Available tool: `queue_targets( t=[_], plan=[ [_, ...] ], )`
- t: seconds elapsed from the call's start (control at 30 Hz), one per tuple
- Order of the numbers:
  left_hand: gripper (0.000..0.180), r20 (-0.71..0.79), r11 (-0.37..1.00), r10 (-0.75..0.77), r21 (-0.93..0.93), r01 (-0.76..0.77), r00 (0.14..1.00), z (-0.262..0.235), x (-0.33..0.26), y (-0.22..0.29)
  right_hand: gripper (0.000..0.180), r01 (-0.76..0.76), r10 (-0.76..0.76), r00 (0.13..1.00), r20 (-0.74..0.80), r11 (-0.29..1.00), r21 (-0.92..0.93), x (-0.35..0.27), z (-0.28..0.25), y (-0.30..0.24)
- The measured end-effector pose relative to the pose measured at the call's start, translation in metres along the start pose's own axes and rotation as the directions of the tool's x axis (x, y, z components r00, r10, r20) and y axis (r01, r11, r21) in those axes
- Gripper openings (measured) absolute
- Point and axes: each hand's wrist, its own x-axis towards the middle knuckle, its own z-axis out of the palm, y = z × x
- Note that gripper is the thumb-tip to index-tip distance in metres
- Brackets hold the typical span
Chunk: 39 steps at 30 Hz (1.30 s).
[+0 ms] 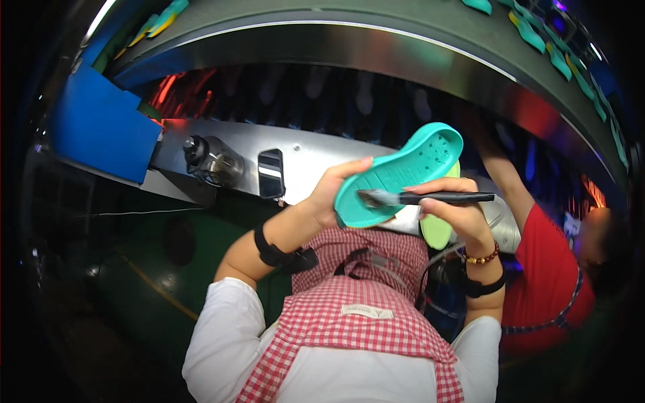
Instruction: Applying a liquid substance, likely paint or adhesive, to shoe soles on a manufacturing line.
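Observation:
A turquoise shoe sole (396, 176) with a raised rim is held tilted in front of me, its hollow side up. My left hand (332, 192) grips it by the near left edge, thumb along the rim. Between the fingers of my right hand (453, 208) is a black-handled brush (440, 197). Its pale bristles touch the inside of the sole near the left-hand end. Small dark holes dot the sole's far right end. A light green sole (438, 228) shows partly behind my right hand; what it rests on is hidden.
A metal ledge (309, 161) runs ahead, bearing a phone (271, 173) and a dark clear bottle (213, 160). Beyond it, a conveyor belt (282, 12) carries turquoise soles (527, 32). A blue box-like cover (104, 124) stands left. A person in red (547, 282) reaches forward at right.

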Motion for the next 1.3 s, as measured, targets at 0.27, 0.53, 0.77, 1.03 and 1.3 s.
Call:
queue_targets(
  t=[0.27,0.53,0.77,1.03,1.3],
  plan=[
    [0.047,-0.007,0.99,0.103,-0.097,-0.103,0.995,-0.009,0.017,-0.014,0.024,0.123,-0.506,0.656,-0.561,0.804,-0.581,0.012,0.007,0.06],
    [0.05,0.065,0.789,0.547,0.293,-0.54,0.835,0.015,-0.031,0.065,0.021,0.336,-0.29,0.922,-0.255,0.928,0.159,-0.026,0.018,0.008],
    [0.075,-0.269,0.182,0.891,-0.526,-0.831,0.365,0.007,-0.028,0.296,0.028,0.304,-0.139,0.867,-0.478,0.909,0.286,-0.04,-0.011,0.041],
    [0.057,0.432,-0.73,0.621,0.623,0.282,0.653,0.05,0.128,0.24,0.03,0.264,-0.069,0.846,-0.53,0.915,0.303,-0.042,-0.011,0.05],
    [0.066,0.523,-0.674,0.738,0.6,0.431,0.426,0.058,0.123,0.236,0.023,0.265,-0.063,0.822,-0.566,0.922,0.282,-0.041,-0.013,0.045]
  ],
)
